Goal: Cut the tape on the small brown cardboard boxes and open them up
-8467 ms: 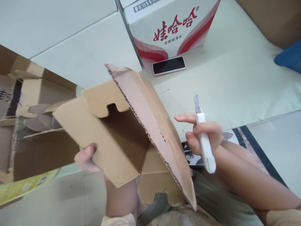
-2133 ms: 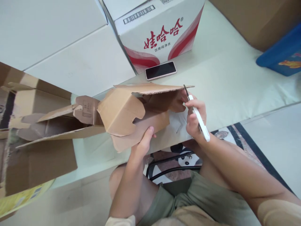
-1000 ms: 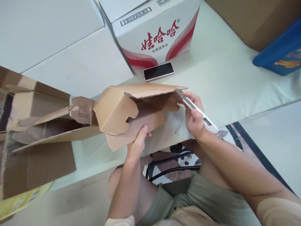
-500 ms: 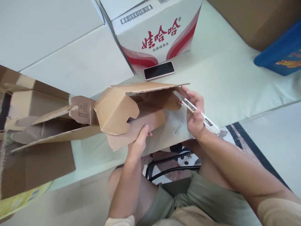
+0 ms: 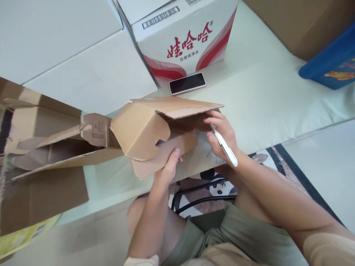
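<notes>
Cardboard box (image 5: 155, 129) between left hand (image 5: 167, 170) and right hand's (image 5: 222, 135) knife (image 5: 225, 147) grip

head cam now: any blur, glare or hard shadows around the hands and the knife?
Head view: sharp, no motion blur on the right hand or utility knife; soft even daylight, no glare, even on the phone screen; the only deep shade sits under the cardboard box flap, hiding the blade; left hand evenly lit; straight edges bow slightly near the frame borders.
</notes>
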The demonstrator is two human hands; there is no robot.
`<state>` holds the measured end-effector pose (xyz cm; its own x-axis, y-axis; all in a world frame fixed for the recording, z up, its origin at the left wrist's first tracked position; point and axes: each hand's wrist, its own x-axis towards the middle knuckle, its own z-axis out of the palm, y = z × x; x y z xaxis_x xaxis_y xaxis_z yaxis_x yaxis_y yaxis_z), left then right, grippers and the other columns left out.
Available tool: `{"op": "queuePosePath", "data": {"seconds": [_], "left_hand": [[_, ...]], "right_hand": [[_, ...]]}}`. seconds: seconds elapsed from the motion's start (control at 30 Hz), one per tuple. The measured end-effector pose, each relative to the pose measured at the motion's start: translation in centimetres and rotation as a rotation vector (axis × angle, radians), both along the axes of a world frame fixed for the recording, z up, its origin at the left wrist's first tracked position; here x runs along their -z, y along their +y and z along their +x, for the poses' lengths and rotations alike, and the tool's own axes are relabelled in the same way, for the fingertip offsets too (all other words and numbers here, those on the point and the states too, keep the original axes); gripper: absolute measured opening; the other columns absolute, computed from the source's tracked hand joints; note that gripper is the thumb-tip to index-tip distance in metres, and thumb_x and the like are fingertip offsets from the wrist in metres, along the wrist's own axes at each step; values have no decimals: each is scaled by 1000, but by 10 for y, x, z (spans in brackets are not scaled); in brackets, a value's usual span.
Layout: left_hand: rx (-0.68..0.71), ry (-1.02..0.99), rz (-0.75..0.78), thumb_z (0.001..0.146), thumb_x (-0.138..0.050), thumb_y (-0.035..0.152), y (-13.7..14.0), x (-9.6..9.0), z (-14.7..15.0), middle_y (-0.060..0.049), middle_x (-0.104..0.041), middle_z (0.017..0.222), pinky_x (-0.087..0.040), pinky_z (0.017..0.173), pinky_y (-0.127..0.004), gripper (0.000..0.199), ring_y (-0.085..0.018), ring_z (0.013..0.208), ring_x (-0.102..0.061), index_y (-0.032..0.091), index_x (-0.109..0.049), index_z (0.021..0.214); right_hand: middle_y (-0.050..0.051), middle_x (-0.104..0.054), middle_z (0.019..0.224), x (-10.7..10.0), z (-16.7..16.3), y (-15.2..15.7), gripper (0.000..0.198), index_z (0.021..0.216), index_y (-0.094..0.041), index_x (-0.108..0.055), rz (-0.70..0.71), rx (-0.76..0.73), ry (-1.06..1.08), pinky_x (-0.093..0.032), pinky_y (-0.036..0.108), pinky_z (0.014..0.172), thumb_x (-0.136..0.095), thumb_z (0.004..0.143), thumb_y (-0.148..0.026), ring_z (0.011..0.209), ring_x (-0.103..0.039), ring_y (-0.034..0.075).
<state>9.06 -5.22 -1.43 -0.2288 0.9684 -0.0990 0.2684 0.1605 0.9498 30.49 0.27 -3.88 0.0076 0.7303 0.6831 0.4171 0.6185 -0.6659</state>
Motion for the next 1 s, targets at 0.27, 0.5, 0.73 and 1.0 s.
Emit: {"op": "queuePosePath", "data": {"seconds": [0.27,0.5,0.73,1.0], "left_hand": [[70,7,-44,83,-73,57,-1,-1,1,-3,-65,63,-56,98,-42,42,-24,74,-68,26,-65,57],[67,7,-27,85,-74,56,-2,1,1,-2,-65,63,-57,97,-41,41,-23,73,-67,26,-65,58],[128,12,-38,86,-71,60,-3,1,2,-5,-68,68,-59,90,-42,46,-24,78,-69,25,-67,56],[122,42,-16,88,-70,58,-3,0,2,-4,-70,68,-61,88,-40,45,-23,76,-70,24,-67,58]], "right_hand": [[10,-68,117,2,-3,3,31,128,-29,-59,-54,-24,-111,-59,48,89,-51,98,-31,108,-68,29],[9,-71,112,1,0,2,28,126,-28,-57,-83,-76,-63,-60,45,86,-54,99,-34,102,-71,28],[8,-72,108,4,-5,1,27,125,-29,-59,-64,-17,-79,-59,44,82,-54,99,-33,97,-71,27],[7,-74,109,2,-3,0,27,123,-28,-60,-86,-39,-87,-59,43,84,-54,97,-31,99,-72,27]]}}
